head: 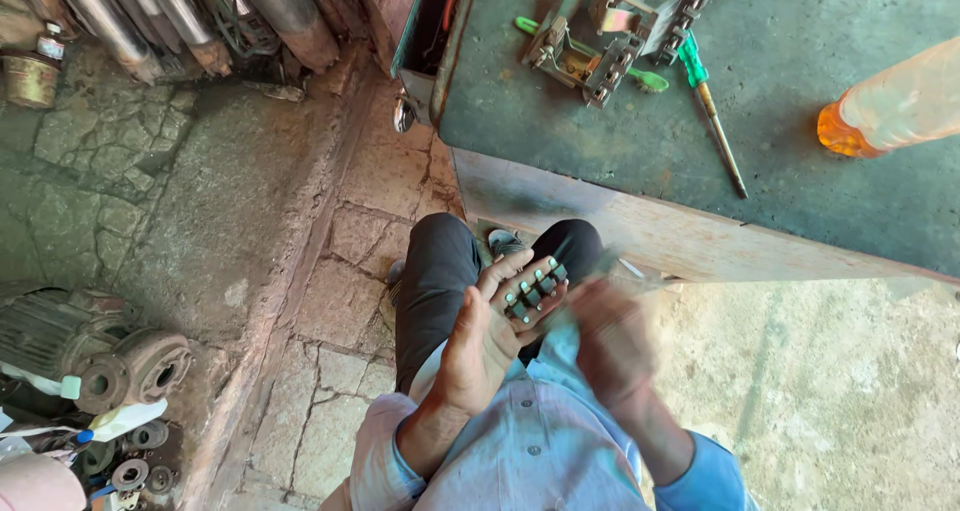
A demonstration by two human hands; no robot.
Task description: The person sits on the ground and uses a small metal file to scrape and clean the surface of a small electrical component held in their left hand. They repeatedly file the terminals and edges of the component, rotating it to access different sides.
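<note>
**Terminal block in hand over the stone floor**

So we've got one small dark block [535, 293], boxy, with two rows of pale metal screw heads, lying in our left hand [490, 336]. Palm's turned up, fingers curled and clamped round its sides, just above our knees. Our right hand [612, 343] sits right beside it but it's a total blur, so we can't tell what those fingers are doing. On the worn green metal bench [800, 171]: one green-handled screwdriver [708, 106], one chunky metal contactor frame [610, 33], one orange plastic bottle [895, 101] lying down.
</note>
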